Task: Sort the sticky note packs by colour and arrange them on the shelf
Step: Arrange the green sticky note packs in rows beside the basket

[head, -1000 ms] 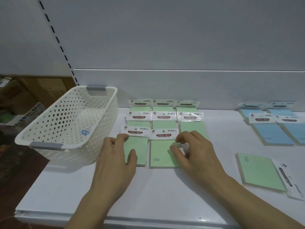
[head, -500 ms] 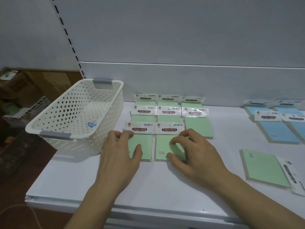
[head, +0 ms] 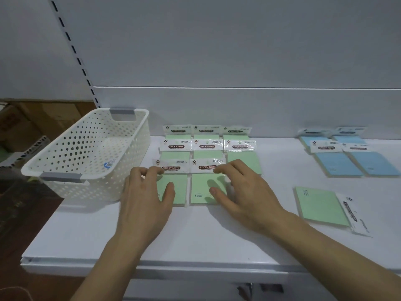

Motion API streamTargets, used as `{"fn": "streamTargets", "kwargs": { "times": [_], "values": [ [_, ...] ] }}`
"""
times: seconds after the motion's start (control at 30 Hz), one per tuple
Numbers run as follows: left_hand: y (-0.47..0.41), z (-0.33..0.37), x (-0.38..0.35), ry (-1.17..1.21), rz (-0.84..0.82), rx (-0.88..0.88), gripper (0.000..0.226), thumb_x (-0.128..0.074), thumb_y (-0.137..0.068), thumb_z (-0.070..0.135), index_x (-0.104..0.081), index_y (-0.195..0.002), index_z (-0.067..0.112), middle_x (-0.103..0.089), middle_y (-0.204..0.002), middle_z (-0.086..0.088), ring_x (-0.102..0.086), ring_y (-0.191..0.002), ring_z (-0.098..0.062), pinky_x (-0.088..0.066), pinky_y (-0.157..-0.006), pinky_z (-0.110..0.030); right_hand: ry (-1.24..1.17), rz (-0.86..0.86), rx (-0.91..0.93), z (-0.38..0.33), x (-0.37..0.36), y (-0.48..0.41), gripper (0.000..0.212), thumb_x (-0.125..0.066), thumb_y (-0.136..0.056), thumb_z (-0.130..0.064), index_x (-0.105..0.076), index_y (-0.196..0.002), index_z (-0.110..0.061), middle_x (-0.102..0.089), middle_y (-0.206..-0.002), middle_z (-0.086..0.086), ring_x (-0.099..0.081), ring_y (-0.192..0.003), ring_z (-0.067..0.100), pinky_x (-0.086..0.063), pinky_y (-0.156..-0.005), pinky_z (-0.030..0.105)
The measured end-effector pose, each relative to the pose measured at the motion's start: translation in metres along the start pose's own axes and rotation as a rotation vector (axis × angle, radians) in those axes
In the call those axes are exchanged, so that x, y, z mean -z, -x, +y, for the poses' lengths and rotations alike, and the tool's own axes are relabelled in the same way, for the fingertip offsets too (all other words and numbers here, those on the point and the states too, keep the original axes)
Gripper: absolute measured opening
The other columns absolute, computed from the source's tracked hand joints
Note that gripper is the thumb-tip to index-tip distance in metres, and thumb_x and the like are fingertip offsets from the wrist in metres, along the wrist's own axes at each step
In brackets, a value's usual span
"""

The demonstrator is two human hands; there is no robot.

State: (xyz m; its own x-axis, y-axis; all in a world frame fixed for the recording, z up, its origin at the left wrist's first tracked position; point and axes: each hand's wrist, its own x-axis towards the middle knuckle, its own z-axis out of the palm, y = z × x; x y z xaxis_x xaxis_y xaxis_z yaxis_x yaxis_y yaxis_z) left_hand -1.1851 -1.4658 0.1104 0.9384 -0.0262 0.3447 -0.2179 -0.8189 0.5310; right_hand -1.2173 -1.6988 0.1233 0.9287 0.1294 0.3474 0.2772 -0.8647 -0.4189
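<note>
Green sticky note packs point(head: 207, 146) lie in three rows at the back middle of the white shelf point(head: 217, 235). My left hand point(head: 145, 198) lies flat on the front-left green pack point(head: 175, 183), fingertips at its label and thumb on its face. The front-middle green pack point(head: 200, 187) sits under my right hand point(head: 243, 192), which rests the same way. Neither hand lifts a pack. A loose green pack point(head: 321, 205) lies turned sideways at the right. Blue packs point(head: 338, 164) sit in rows at the far right.
A white perforated basket point(head: 86, 153) with grey handles stands at the shelf's left end, touching my left hand's side. The shelf's back panel rises behind the packs. Cardboard boxes point(head: 32, 120) lie beyond the left edge.
Both hands have slid the two front green packs a little back and squared them under the rows behind. The loose green pack and the basket have not moved.
</note>
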Motion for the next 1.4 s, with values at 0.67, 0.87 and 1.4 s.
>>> {"fn": "streamTargets", "kwargs": {
  "times": [0.67, 0.87, 1.4],
  "values": [
    [-0.005, 0.121, -0.058, -0.119, -0.283, -0.54, 0.038, -0.042, -0.099, 0.029, -0.054, -0.135, 0.024, -0.046, -0.148, 0.007, -0.031, -0.142, -0.011, -0.024, -0.11, -0.045, 0.276, -0.699, -0.178, 0.095, 0.155, 0.042, 0.076, -0.075, -0.084, -0.047, -0.033, -0.147, -0.051, -0.048, -0.133, -0.014, -0.044, -0.124, 0.014, -0.042, -0.099, 0.033],
    [-0.01, 0.136, -0.065, -0.334, -0.488, -0.512, 0.046, -0.025, -0.103, 0.048, -0.048, -0.134, 0.022, -0.041, -0.147, 0.006, -0.031, -0.142, -0.014, -0.003, -0.115, -0.059, 0.277, -0.667, -0.142, 0.089, 0.16, 0.039, 0.041, -0.074, -0.082, -0.047, -0.054, -0.118, -0.046, -0.047, -0.103, -0.015, -0.052, -0.101, 0.013, -0.054, -0.08, 0.034],
    [-0.022, 0.096, -0.055, -0.146, -0.28, -0.504, 0.047, -0.037, -0.102, 0.035, -0.046, -0.146, 0.025, -0.038, -0.157, 0.009, -0.026, -0.147, -0.006, -0.014, -0.119, -0.056, -0.986, 0.021, -0.762, 0.101, 0.138, 0.017, 0.021, -0.055, -0.088, 0.007, -0.065, -0.094, -0.01, -0.065, -0.089, 0.012, -0.064, -0.077, 0.024, -0.053, -0.062, 0.031]
  ]
}}
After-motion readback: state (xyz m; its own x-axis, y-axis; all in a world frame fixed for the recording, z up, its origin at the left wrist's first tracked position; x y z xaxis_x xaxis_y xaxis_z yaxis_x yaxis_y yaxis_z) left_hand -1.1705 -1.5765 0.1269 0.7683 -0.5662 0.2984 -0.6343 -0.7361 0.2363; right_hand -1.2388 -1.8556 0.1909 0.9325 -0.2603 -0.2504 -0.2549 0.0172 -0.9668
